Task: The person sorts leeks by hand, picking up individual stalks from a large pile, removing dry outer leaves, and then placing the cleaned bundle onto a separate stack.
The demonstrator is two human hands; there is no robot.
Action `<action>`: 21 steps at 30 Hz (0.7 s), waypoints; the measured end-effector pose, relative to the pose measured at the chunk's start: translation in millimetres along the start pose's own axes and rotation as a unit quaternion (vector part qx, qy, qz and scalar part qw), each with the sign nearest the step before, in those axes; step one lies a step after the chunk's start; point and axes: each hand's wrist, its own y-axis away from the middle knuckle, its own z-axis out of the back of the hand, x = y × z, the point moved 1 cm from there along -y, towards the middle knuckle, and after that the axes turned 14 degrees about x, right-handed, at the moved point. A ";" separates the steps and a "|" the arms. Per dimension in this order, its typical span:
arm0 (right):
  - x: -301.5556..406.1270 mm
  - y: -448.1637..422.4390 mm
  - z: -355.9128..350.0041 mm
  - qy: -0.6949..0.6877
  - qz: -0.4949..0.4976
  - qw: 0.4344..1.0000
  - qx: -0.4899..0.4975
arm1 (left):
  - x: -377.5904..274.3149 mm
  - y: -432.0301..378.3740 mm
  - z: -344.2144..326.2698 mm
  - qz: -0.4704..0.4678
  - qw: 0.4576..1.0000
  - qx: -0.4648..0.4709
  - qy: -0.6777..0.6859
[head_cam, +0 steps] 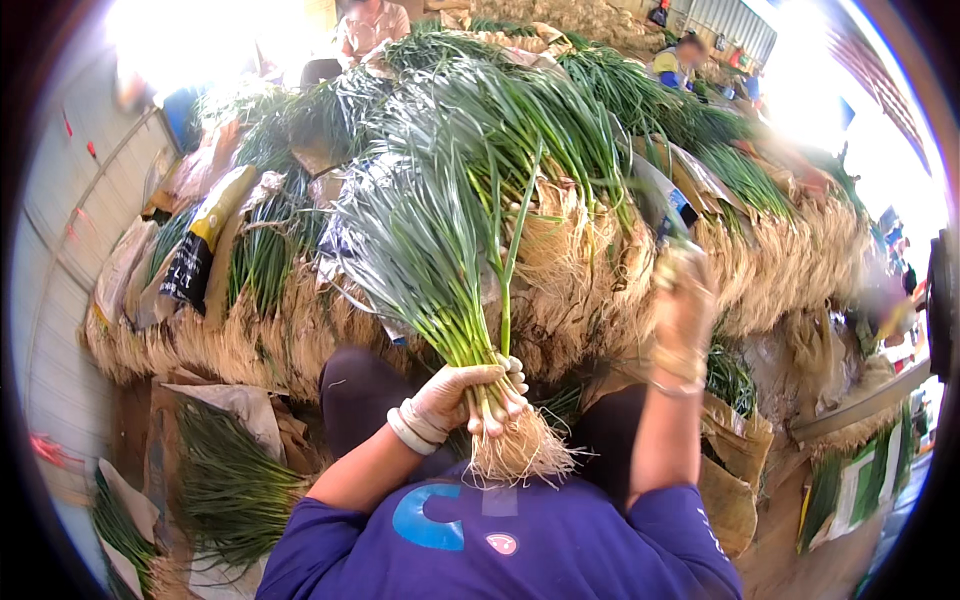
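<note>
My left hand (444,396), in a thin pale glove, grips a bunch of young green garlic plants (450,319) just above the bulbs. Their long leaves fan up and away from me, and the whitish bulbs and stringy roots (517,446) hang below my fist towards my shirt. One stalk (506,315) stands a little apart from the others on the right side of the bunch. Raised to the right, my gloved right hand (682,289) is motion-blurred near the root ends of the heap. Whether its fingers hold anything cannot be made out.
A long heap of similar plants (577,240) lies before me, roots facing my knees. Paper and plastic sacking (214,217) separates some bundles. More leafy plants (232,480) lie at lower left. Two people, one in a pale shirt (375,30), are beyond the heap.
</note>
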 end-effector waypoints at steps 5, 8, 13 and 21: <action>100.8 82.8 133.3 0.516 0.027 0.841 -0.158 | 7.0 2.5 7.9 -0.027 0.998 0.019 0.053; 148.6 145.7 243.2 0.541 -0.093 0.784 -0.291 | 7.1 0.2 1.9 -0.005 0.997 0.035 0.065; 62.2 141.9 155.4 0.697 -0.214 0.675 -0.108 | 12.5 2.7 7.7 0.016 0.998 0.005 0.055; -109.9 36.6 -74.9 0.017 -0.418 0.863 0.282 | 21.1 10.9 21.7 0.005 1.000 0.015 0.005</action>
